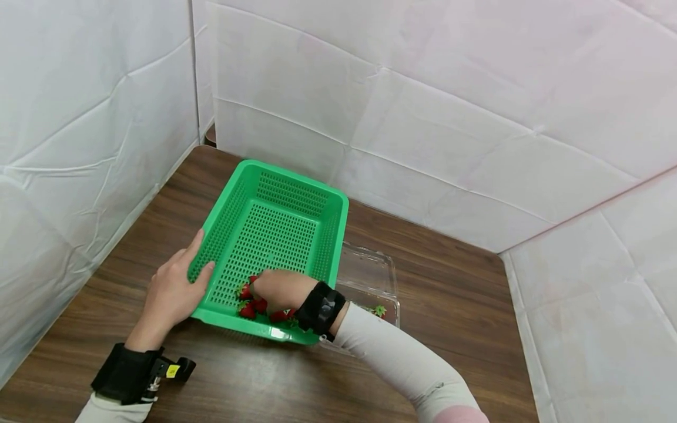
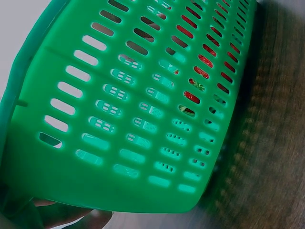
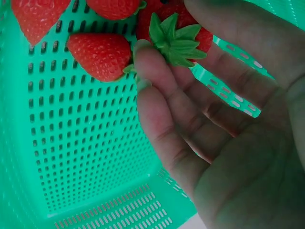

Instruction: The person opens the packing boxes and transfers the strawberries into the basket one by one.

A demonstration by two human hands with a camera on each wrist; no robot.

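Note:
A green perforated basket sits on the wooden table. My left hand grips its near left corner, thumb over the rim; the left wrist view shows the basket wall close up with my fingers beneath. My right hand reaches into the near end among several strawberries. In the right wrist view my right hand holds a strawberry with a green calyx between fingers and thumb. Another strawberry lies beside it on the basket floor.
A clear plastic clamshell box lies open just right of the basket, with one strawberry in its near half. White sheeted walls close off the left, back and right sides. Bare wooden tabletop extends right and toward me.

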